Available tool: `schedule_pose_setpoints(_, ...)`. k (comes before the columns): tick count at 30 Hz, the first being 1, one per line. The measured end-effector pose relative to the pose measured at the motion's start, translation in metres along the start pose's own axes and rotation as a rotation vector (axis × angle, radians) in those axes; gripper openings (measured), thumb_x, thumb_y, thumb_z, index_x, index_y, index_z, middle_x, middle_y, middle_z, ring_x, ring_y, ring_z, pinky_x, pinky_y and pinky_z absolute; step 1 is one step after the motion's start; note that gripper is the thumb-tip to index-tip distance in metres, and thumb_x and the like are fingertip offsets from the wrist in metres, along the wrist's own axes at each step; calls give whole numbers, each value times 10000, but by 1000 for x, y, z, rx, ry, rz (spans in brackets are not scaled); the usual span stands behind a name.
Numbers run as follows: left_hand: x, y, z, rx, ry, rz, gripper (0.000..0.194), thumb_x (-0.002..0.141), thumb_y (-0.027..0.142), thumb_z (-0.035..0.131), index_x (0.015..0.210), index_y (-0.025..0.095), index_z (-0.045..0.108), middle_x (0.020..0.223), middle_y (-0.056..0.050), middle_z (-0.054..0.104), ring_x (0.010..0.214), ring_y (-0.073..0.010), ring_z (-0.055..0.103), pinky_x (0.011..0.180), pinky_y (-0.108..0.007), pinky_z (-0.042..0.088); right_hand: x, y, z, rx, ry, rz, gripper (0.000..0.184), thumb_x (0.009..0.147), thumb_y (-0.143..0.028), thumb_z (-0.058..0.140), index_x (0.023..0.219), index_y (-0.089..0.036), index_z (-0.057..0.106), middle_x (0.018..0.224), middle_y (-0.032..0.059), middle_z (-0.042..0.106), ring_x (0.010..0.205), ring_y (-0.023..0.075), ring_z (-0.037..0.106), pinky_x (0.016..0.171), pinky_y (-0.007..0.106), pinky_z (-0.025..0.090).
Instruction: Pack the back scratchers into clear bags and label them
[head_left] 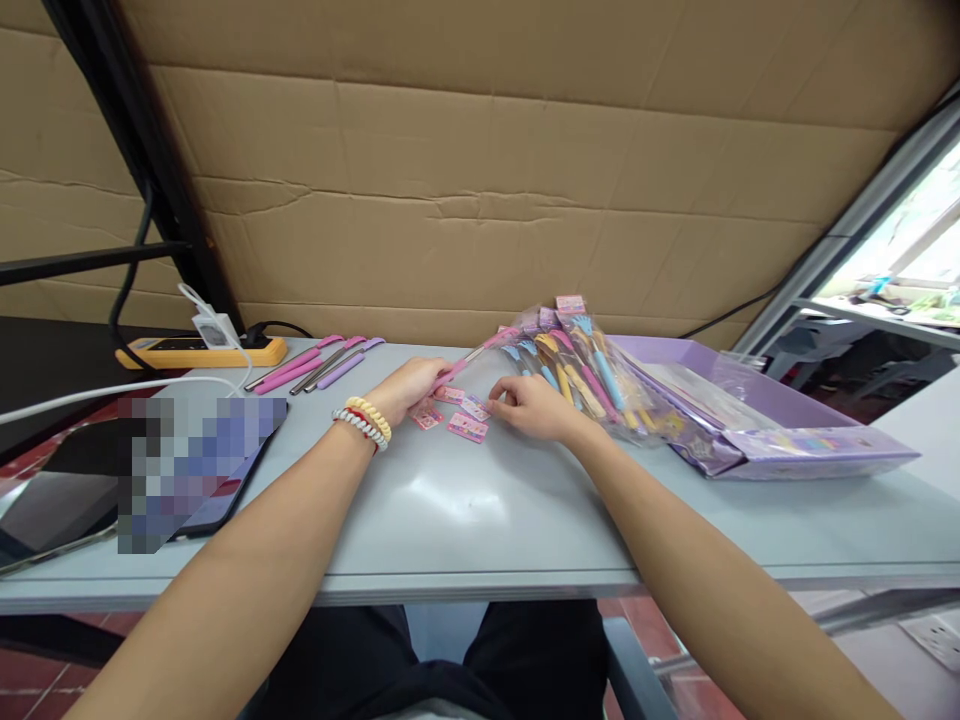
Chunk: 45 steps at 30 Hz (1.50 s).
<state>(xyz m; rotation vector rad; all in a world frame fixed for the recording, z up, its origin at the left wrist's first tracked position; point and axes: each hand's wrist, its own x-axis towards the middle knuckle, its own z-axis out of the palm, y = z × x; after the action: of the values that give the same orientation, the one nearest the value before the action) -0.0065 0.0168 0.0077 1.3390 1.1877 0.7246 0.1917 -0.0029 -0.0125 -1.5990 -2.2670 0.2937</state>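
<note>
My left hand [420,385], with beaded bands at the wrist, is closed around the handle of a pink back scratcher [474,354], whose far end points up and right. Small printed pink cards [467,428] lie loose on the table between my hands. My right hand [531,406] has its fingers curled together at the edge of one card [475,407]; what they grip, if anything, is hidden. Just beyond that hand lies a pile of bagged back scratchers [600,375] with blue, yellow and pink heads and handles.
Several unbagged pink and purple back scratchers [341,362] lie at the left. Behind them is a yellow power strip [202,351] with cables. A phone [232,490] rests at the left front. At the right stands a purple box [787,385] with plastic bags inside. Cardboard [480,150] walls the back.
</note>
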Motion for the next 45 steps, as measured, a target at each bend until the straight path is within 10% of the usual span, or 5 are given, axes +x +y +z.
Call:
schedule_pose_setpoints(16, 9, -18, -3, 1066, 280, 219, 401, 858, 469, 343, 707, 192, 589, 724, -140, 645, 825, -311, 618, 722, -358, 412, -1, 0, 0, 20, -22, -20, 201, 807, -360, 530, 785, -184, 623, 598, -4, 596, 559, 114, 489, 533, 239, 306)
schedule_pose_setpoints(45, 8, -8, -10, 1246, 379, 75, 592, 841, 518, 174, 932, 178, 650, 940, -185, 682, 888, -351, 628, 666, -404, 433, -2, -9, -4, 106, 276, -19, 133, 733, -206, 527, 714, -174, 655, 564, -17, 594, 534, 100, 479, 549, 224, 326)
